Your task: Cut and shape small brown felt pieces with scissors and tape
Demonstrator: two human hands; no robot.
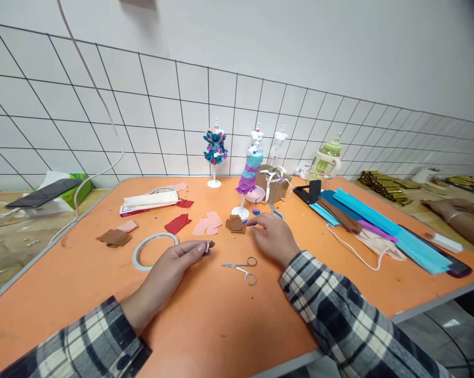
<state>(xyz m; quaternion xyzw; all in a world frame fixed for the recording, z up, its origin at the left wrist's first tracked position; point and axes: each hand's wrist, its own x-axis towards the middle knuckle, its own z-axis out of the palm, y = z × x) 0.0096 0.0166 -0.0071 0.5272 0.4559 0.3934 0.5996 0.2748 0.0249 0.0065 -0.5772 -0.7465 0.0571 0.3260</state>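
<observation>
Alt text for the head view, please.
Left hand pinches a tiny piece; right hand touches a brown scrap pile. Small scissors lie between them on an orange table, with miniature dress forms behind.

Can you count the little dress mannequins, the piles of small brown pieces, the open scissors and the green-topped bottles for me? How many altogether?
Dress mannequins: 4
Piles of small brown pieces: 2
Open scissors: 1
Green-topped bottles: 1
Total: 8
</observation>
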